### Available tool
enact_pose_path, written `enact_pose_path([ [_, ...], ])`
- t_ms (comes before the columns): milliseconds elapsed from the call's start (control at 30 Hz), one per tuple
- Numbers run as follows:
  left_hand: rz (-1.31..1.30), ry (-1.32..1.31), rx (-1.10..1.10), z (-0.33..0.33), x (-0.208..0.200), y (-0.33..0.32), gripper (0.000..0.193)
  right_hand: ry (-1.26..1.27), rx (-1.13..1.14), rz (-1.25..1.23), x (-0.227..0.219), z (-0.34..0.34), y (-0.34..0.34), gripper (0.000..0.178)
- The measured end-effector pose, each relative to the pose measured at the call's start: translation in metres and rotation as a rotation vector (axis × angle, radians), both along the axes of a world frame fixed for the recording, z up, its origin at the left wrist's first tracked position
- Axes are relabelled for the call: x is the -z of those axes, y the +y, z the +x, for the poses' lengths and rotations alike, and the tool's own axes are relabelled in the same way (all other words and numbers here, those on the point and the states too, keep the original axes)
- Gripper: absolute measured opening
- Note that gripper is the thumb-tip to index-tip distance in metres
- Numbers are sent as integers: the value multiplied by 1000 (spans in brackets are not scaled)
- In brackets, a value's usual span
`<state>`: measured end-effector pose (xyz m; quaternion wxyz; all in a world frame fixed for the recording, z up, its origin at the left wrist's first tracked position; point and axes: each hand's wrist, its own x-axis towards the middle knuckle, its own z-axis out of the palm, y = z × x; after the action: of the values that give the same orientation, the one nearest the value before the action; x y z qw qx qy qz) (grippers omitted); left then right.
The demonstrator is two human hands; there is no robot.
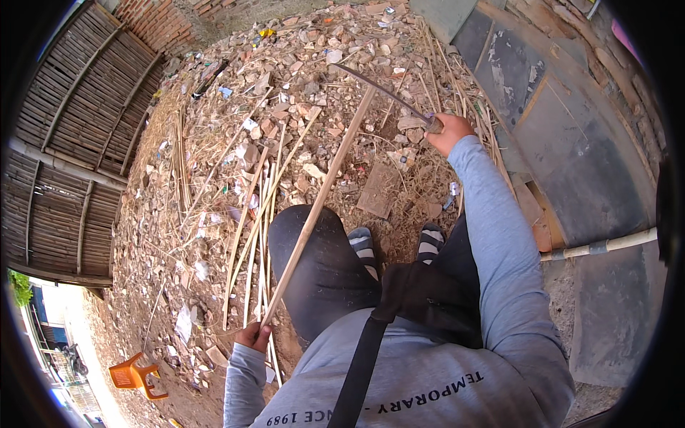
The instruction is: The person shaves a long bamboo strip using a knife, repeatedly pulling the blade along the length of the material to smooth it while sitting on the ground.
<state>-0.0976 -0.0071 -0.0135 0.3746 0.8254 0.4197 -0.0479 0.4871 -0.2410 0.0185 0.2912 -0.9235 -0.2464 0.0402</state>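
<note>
At near end of slat [328, 185]: left hand [252, 337] closed around it; right of far end: right hand [450, 133] grips knife [386, 91].

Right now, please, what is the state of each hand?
Left hand: closed, grip on the near end of a long wooden strip.
Right hand: closed, holding a long-bladed knife by its handle.

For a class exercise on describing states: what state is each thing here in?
Strip: held, slanting
Knife: held, blade bare
Left hand: closed around strip
Right hand: closed around knife
Other strips: lying loose
Sandals: worn
Strap: slung across body
Chair: apparently upright
Rubble: scattered
</note>
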Motion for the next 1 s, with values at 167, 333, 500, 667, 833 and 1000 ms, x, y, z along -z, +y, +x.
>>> enact_pose_path([
  [167,2,-258,-91,31,-10,-26,29,-74,-189,42,-4,-22,11,33],
  [333,199,-146,47,35,13,-17,41,-104,-490,-131,-13,-62,37,32],
  [500,279,-113,110,40,7,-14,38,-143,-548,-215,-8,-71,40,35],
  [667,355,-67,171,49,-1,-21,28,-191,-612,-322,-17,-83,44,34],
  [833,512,-22,178,59,-4,-33,18,-216,-680,-313,-11,-92,49,28],
  [1000,547,-43,96,76,-28,-46,22,-53,-417,-268,4,-66,44,25],
])
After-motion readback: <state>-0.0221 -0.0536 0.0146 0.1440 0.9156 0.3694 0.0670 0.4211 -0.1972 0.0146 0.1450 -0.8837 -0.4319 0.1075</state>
